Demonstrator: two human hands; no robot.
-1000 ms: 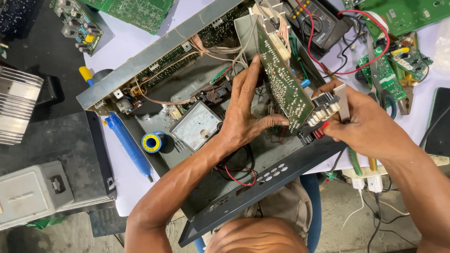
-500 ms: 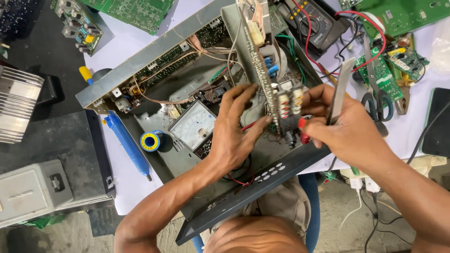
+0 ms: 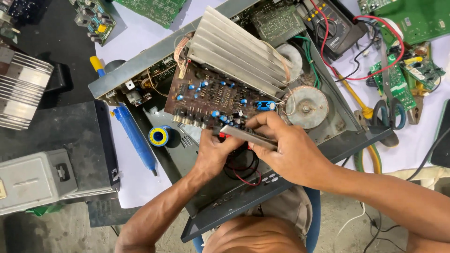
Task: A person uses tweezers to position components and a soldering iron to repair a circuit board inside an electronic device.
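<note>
An open amplifier chassis (image 3: 328, 136) lies on the white-covered bench. A brown circuit board (image 3: 211, 96) with a ribbed silver heat sink (image 3: 236, 51) lies flat inside it. My left hand (image 3: 213, 152) grips the board's near edge from below. My right hand (image 3: 281, 145) comes from the right and pinches a narrow grey metal strip (image 3: 246, 135) at that same edge. Red and black wires (image 3: 241, 171) loop under both hands. A round toroidal transformer (image 3: 307, 107) sits just right of the board.
A blue desoldering pump (image 3: 136, 138) and a solder spool (image 3: 159, 136) lie left of the chassis. A multimeter (image 3: 335, 23) with red leads, green boards (image 3: 408, 21), scissors (image 3: 386, 112) and a yellow screwdriver (image 3: 351, 93) crowd the right. A finned heat sink (image 3: 21, 91) and grey boxes (image 3: 35, 180) sit left.
The circuit board with its heat sink stood on edge before and now lies flat in the chassis, covering the meter. Both hands have dropped to its near edge.
</note>
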